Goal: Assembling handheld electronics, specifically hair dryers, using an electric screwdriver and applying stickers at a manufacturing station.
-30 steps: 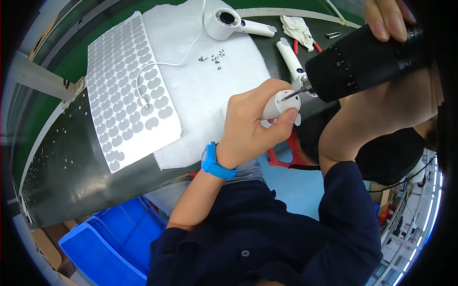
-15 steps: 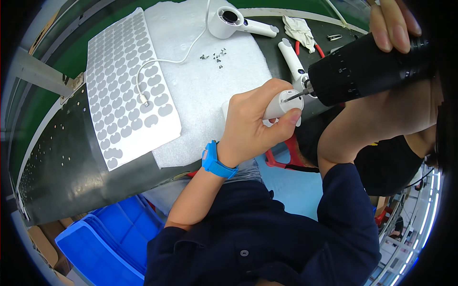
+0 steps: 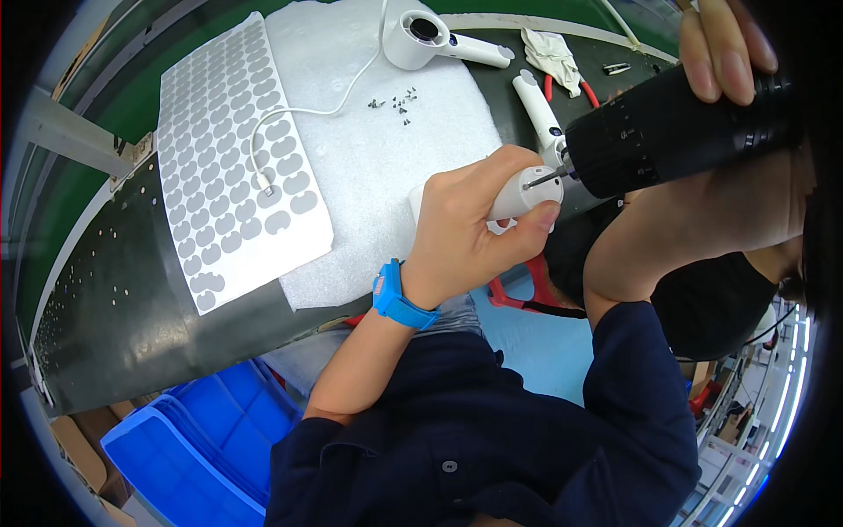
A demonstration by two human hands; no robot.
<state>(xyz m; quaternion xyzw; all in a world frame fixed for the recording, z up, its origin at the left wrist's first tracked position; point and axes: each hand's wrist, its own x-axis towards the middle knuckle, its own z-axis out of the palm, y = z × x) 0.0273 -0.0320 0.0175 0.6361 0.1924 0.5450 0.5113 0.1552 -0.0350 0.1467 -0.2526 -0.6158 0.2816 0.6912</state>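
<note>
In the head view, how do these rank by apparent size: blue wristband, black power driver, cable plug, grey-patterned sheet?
1. Grey-patterned sheet
2. Black power driver, perhaps enlarged by nearness
3. Blue wristband
4. Cable plug

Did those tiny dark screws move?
No. Judged against the white fan, the screws lie in the same place on the white mat.

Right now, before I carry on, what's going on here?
The left hand grips a white cylindrical part, thumb near its round end. The right hand holds a black power driver, its bit tipped at that end; whether a screw sits there is too small to tell. Loose screws lie on the white foam sheet.
</note>
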